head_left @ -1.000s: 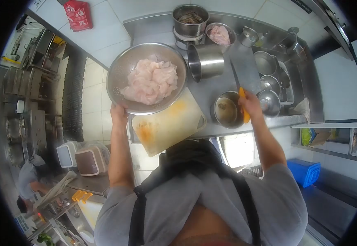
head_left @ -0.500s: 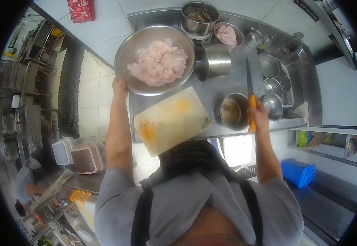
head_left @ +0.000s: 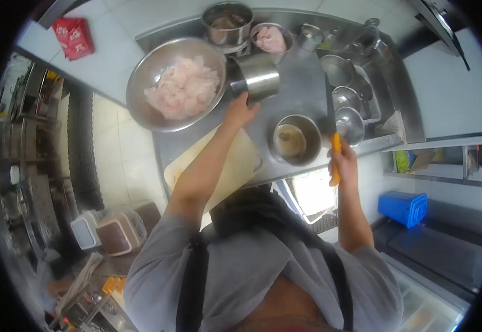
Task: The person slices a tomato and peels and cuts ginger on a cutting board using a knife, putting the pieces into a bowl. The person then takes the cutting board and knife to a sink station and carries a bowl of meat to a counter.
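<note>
At the lower rim of a steel pot (head_left: 262, 76) is my left hand (head_left: 241, 113), its fingers closed on the edge. The pot stands beside a wide steel bowl (head_left: 136, 91) heaped with pale raw meat (head_left: 183, 86). My left forearm crosses over a stained white cutting board (head_left: 235, 157). My right hand (head_left: 345, 165) is wrapped round the orange handle of a knife (head_left: 336, 157); its dark blade points away from me and is hard to make out. Left of the knife sits another pot (head_left: 314, 130) with brownish liquid inside.
Along the back of the steel counter (head_left: 301, 83) stand a pot with dark contents (head_left: 228, 25) and a bowl of pink raw meat (head_left: 271, 39). Several empty bowls (head_left: 347, 99) lie at the right by the sink area. A red packet (head_left: 74, 39) rests at the far left.
My left hand has left the wide bowl's rim and moved right to the steel pot. My right hand keeps the knife, now slightly nearer me. The whole view has shifted and turned a little.
</note>
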`<state>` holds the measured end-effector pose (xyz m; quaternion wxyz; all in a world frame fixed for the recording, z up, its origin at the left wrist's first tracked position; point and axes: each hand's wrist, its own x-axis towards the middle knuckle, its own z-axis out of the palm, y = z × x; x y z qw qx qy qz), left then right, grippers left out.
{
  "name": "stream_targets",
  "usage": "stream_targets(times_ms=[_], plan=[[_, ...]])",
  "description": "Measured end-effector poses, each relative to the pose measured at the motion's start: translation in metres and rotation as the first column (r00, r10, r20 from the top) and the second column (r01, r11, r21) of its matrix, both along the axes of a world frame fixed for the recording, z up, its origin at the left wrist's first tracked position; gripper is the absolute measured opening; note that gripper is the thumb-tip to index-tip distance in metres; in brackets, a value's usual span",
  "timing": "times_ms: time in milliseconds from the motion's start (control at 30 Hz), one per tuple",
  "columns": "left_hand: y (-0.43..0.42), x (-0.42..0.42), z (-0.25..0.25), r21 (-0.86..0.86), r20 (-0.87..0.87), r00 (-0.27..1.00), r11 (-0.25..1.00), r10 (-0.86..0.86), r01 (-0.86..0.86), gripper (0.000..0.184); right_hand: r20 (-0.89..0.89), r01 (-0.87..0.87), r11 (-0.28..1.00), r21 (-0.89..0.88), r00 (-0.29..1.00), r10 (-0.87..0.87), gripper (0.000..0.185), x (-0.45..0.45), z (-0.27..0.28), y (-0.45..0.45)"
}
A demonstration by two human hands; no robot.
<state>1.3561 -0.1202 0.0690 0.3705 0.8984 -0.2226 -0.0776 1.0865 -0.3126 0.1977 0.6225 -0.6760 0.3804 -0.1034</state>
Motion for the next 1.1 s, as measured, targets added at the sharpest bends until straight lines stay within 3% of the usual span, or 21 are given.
stream_targets(times_ms=[133,200,300,433,500,567,600,633,667,700,767,800,867,933,1000,1033,1067,1100], plan=[[-0.064,0.021,0.009,-0.162,-0.105,0.986,0.980,-0.131,0.113,0.031,0.040,0.016,1.000,0.017,0.999,-0.016,0.052,-0.039,0.027,-0.006],[-0.091,0.019,0.019,-0.045,0.120,0.978,0.983,-0.170,0.176,0.021,0.048,0.065,0.998,-0.001,0.997,-0.065,0.053,-0.061,0.033,-0.015],[-0.133,0.019,0.037,0.041,0.191,0.916,0.935,-0.353,0.352,0.018,0.070,0.169,0.985,-0.027,0.983,-0.167,0.053,-0.093,0.031,-0.039],[-0.208,0.021,0.065,0.011,0.199,0.915,0.934,-0.351,0.356,0.022,0.088,0.260,0.961,-0.095,0.964,-0.252,0.047,-0.135,0.020,-0.069],[-0.244,0.018,0.085,-0.091,0.209,0.902,0.911,-0.378,0.403,0.024,0.002,0.326,0.935,-0.139,0.944,-0.329,0.054,-0.149,0.016,-0.080],[-0.290,0.034,0.077,-0.347,0.225,0.934,0.873,-0.276,0.342,0.021,-0.015,0.365,0.912,-0.185,0.927,-0.374,0.054,-0.163,0.003,-0.091],[-0.305,0.034,0.089,-0.494,-0.071,0.971,0.854,-0.228,0.164,0.021,-0.038,0.384,0.893,-0.233,0.914,-0.404,0.054,-0.170,-0.002,-0.095],[-0.317,0.036,0.098,-0.566,-0.371,0.907,0.822,-0.199,-0.051,0.021,-0.044,0.401,0.887,-0.230,0.906,-0.421,0.054,-0.176,-0.002,-0.097],[-0.333,0.055,0.074,-0.750,-0.470,0.822,0.637,-0.322,-0.179,0.019,-0.050,0.422,0.884,-0.203,0.897,-0.440,0.053,-0.181,-0.001,-0.098],[-0.346,0.070,0.052,-0.812,-0.547,0.727,0.475,-0.416,-0.340,0.020,-0.057,0.440,0.881,-0.176,0.889,-0.455,0.052,-0.186,-0.001,-0.099],[-0.342,0.071,0.049,-0.800,-0.580,0.472,0.352,-0.664,-0.486,0.021,-0.085,0.410,0.871,-0.272,0.891,-0.446,0.052,-0.203,-0.020,-0.106],[-0.340,0.070,0.050,-0.798,-0.583,0.469,0.357,-0.664,-0.486,0.021,-0.108,0.363,0.857,-0.365,0.898,-0.426,0.053,-0.207,-0.025,-0.108],[-0.331,0.069,0.051,-0.781,-0.580,0.504,0.259,-0.640,-0.569,0.024,-0.139,0.382,0.876,-0.295,0.890,-0.435,0.054,-0.214,-0.031,-0.114],[-0.305,0.060,0.071,-0.802,-0.582,0.559,0.302,-0.591,-0.515,0.020,-0.172,0.384,0.897,-0.220,0.889,-0.423,0.054,-0.218,-0.038,-0.119],[-0.282,0.077,0.060,-0.837,-0.543,0.714,0.349,-0.442,-0.421,0.013,-0.183,0.343,0.867,-0.361,0.886,-0.427,0.058,-0.220,-0.053,-0.128],[-0.267,0.078,0.060,-0.835,-0.545,0.729,0.341,-0.414,-0.431,0.013,-0.184,0.315,0.880,-0.354,0.900,-0.396,0.058,-0.216,-0.048,-0.129],[-0.246,0.077,0.058,-0.818,-0.377,0.869,0.555,-0.320,-0.151,0.015,-0.183,0.358,0.898,-0.255,0.894,-0.408,0.057,-0.210,-0.040,-0.130],[-0.218,0.073,0.058,-0.655,-0.171,0.951,0.750,-0.258,0.086,0.019,-0.188,0.382,0.912,-0.153,0.894,-0.406,0.056,-0.203,-0.036,-0.131]])
